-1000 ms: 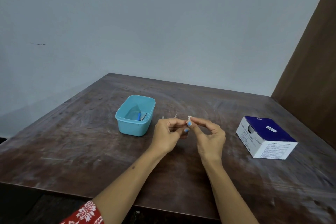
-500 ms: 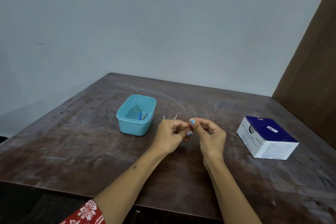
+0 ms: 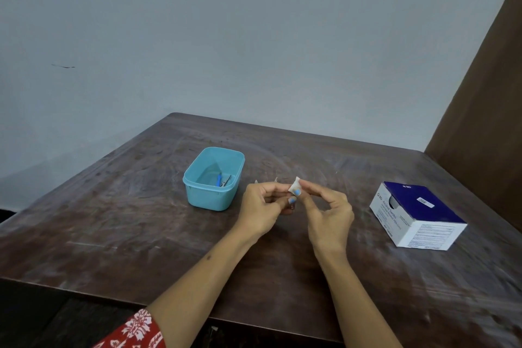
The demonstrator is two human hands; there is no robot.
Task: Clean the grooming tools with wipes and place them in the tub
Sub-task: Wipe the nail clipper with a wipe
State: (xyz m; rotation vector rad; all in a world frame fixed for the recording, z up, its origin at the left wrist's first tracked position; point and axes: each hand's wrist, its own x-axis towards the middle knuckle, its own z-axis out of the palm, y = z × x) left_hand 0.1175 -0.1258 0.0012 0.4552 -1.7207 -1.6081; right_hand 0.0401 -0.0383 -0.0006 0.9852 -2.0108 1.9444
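1. Since half a second before, a small white wipe (image 3: 295,186) had come back into sight between the two hands, where only fingertips showed earlier; the hands themselves had barely shifted above the table (image 3: 118,223).
2. At this moment the right hand (image 3: 329,213) pinched the wipe between thumb and forefinger, its other fingers loosely curled.
3. Meanwhile the left hand (image 3: 261,210) was curled with its fingertips meeting those of the right hand at the wipe; it appeared to pinch something small and dark just below the wipe, though what that was could not be told.
4. Both hands were held near the middle of the table, slightly right of the tub (image 3: 213,178).
5. That turquoise tub stood open on the table, left of the hands and just apart from them.
6. Inside it lay a blue-handled tool (image 3: 218,180) and a thin metal tool (image 3: 226,180), side by side near its right wall.
7. Well to the right stood a blue-and-white box (image 3: 416,216), apart from the hands.
8. A red floral sleeve (image 3: 135,332) showed at the near edge on the left arm.
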